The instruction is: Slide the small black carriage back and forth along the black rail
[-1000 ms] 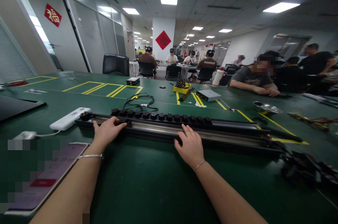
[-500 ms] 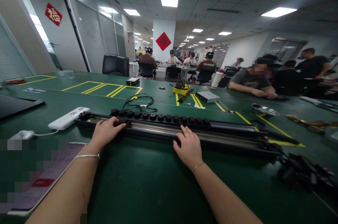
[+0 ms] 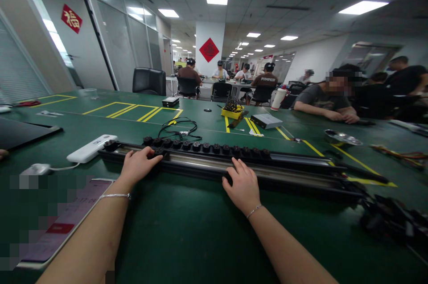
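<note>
A long black power track [image 3: 197, 166] with a silvery inner strip lies across the green table. My left hand [image 3: 138, 166] is closed over its left part, thumb and fingers around a black socket block [image 3: 158, 152] mostly hidden beneath them. Farther right, my right hand [image 3: 242, 183] grips the same track, fingers draped over the top and thumb at the near side. Another socket block [image 3: 111, 145] sits at the track's left end. Directly behind lies a second black track [image 3: 294, 160] carrying a row of several round-faced sockets [image 3: 206, 147].
Left are a white power bank [image 3: 92, 148] with a cable and a phone [image 3: 62, 226]. Beyond the tracks lie a black cable [image 3: 179, 129], a yellow box [image 3: 233, 112] and a grey box [image 3: 266, 121]. A metal bowl [image 3: 343, 137] and a seated person [image 3: 326, 101] are right.
The view has shifted slightly, so everything appears a little farther right. Both hands keep their places on the track. A bit of someone's hand now shows at the left edge.
</note>
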`<action>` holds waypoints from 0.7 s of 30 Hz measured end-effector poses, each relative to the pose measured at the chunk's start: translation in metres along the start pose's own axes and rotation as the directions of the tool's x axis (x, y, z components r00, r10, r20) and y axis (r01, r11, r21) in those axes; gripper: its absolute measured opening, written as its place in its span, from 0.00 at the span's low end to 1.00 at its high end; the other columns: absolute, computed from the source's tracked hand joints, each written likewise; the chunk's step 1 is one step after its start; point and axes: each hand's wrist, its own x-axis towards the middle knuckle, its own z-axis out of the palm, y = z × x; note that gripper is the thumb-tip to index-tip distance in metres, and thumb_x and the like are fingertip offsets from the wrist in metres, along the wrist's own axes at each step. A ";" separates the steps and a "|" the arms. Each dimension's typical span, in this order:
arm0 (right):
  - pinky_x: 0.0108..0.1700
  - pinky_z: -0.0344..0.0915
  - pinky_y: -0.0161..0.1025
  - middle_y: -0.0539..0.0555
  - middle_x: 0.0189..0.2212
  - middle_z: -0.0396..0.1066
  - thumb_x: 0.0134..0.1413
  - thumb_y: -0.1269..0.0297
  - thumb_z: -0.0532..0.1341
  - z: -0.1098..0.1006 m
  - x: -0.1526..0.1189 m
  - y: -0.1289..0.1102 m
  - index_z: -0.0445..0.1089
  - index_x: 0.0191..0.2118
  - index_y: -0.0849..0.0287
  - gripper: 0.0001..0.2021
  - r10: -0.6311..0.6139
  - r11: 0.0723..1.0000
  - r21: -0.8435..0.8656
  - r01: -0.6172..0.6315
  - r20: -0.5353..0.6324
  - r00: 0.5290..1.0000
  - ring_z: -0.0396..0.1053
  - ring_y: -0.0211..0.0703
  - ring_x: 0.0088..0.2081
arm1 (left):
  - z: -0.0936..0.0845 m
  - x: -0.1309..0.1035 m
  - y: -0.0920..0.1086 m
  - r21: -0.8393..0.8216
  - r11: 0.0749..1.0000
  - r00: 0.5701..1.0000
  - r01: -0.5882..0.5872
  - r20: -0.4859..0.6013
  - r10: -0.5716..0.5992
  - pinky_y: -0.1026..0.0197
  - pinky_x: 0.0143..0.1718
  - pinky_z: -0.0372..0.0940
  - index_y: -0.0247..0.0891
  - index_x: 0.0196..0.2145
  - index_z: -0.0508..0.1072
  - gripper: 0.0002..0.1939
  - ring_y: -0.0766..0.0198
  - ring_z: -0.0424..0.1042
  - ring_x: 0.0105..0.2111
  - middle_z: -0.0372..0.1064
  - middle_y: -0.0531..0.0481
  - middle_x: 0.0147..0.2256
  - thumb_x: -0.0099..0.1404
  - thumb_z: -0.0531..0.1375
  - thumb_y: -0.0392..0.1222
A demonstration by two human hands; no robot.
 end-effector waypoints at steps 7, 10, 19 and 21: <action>0.53 0.54 0.48 0.58 0.56 0.61 0.52 0.61 0.55 -0.002 0.000 -0.001 0.69 0.36 0.55 0.08 0.004 1.000 -0.002 -0.004 0.009 1.000 0.55 0.51 0.58 | -0.001 -0.001 0.001 -0.011 1.000 1.000 -0.007 0.007 0.007 0.47 0.58 0.44 0.44 0.33 0.67 0.20 0.54 0.70 0.45 0.74 0.47 0.39 0.55 0.49 0.62; 0.53 0.54 0.48 0.58 0.56 0.61 0.52 0.61 0.55 -0.002 0.000 -0.001 0.69 0.36 0.55 0.08 0.010 1.000 -0.003 -0.010 0.014 1.000 0.55 0.51 0.58 | 0.000 -0.001 0.001 -0.009 1.000 1.000 -0.011 -0.001 0.011 0.46 0.59 0.42 0.44 0.33 0.67 0.20 0.53 0.69 0.46 0.74 0.47 0.39 0.55 0.49 0.62; 0.54 0.53 0.47 0.57 0.57 0.60 0.52 0.61 0.56 0.000 0.000 0.000 0.69 0.36 0.55 0.08 0.012 1.000 -0.003 -0.011 0.012 1.000 0.54 0.51 0.58 | 0.003 0.001 -0.002 -0.015 1.000 1.000 -0.027 -0.002 0.027 0.42 0.59 0.39 0.43 0.33 0.67 0.20 0.52 0.68 0.47 0.74 0.47 0.40 0.55 0.50 0.61; 0.54 0.53 0.47 0.57 0.57 0.60 0.52 0.61 0.56 0.001 -0.001 0.000 0.69 0.36 0.55 0.08 0.012 1.000 -0.002 -0.012 0.010 1.000 0.54 0.51 0.58 | 0.003 0.001 -0.002 -0.022 1.000 1.000 -0.022 -0.002 0.022 0.42 0.59 0.39 0.43 0.33 0.67 0.20 0.52 0.68 0.47 0.74 0.47 0.40 0.55 0.51 0.61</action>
